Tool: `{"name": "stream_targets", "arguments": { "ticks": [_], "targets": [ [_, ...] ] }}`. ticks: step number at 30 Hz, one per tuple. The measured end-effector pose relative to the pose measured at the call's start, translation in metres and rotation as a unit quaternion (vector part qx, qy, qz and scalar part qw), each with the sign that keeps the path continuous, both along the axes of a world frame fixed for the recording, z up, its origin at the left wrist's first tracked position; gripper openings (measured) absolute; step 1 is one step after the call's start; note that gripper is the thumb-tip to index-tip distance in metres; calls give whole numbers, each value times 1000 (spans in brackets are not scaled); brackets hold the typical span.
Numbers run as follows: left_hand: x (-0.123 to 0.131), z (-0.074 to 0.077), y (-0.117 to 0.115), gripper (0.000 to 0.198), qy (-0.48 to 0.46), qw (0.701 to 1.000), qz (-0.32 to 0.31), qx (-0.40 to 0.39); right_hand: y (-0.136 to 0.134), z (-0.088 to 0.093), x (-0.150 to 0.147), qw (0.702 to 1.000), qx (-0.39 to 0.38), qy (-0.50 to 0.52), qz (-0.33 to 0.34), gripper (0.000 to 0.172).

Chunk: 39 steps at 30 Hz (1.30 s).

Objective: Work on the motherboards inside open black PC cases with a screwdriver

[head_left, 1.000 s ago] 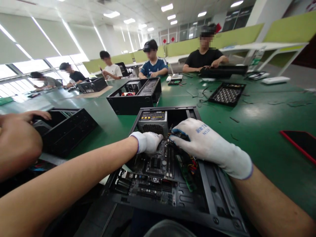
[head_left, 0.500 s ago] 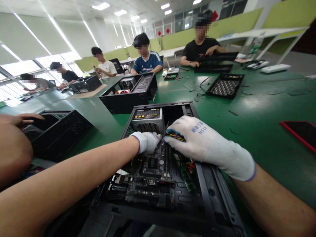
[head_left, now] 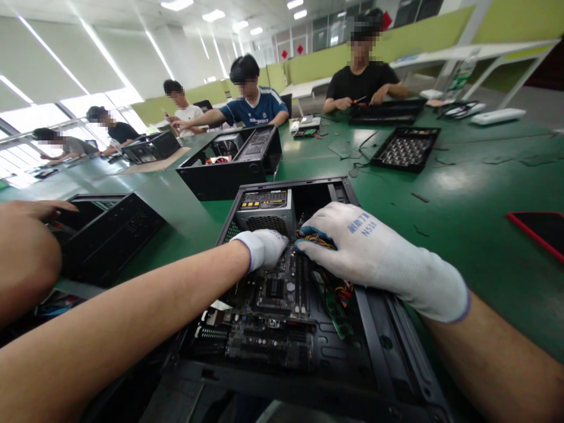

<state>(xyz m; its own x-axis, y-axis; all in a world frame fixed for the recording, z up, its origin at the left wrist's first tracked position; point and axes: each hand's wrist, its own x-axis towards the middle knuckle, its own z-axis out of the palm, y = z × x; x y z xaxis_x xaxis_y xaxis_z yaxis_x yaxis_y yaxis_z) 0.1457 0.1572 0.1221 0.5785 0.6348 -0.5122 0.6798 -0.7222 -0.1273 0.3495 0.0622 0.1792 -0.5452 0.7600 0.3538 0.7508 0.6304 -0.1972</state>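
PC case [head_left: 379, 352] lies open side up, long axis pointing away, power supply [head_left: 267, 214] farthest. Right hand [head_left: 356, 241] is curled round cables [head_left: 318, 238]; can't tell left hand [head_left: 267, 248] grip tbh.

The right hand [head_left: 352, 244] hides part of the wires [head_left: 319, 238] it holds, whether the left hand [head_left: 265, 248] grips anything cannot be seen, and the view's right edge cuts off a red-rimmed panel [head_left: 541, 230].

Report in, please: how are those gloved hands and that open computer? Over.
Left hand over board, hiding part. Right hand curled around wires, both grips unclear. Case open; wires near board, maybe in the way.
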Motion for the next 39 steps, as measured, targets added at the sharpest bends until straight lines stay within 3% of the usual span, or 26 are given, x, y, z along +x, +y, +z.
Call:
{"name": "stream_targets", "arguments": {
  "ticks": [17, 39],
  "targets": [
    [0, -2, 3, 40, 14, 1000, -11, -8, 1, 2, -1, 1000, -16, -5, 0, 37],
    [2, 7, 1, 46, 29, 999, -6, -13, 1, 1, -1, 1000, -9, -5, -1, 38]
  ]
}}
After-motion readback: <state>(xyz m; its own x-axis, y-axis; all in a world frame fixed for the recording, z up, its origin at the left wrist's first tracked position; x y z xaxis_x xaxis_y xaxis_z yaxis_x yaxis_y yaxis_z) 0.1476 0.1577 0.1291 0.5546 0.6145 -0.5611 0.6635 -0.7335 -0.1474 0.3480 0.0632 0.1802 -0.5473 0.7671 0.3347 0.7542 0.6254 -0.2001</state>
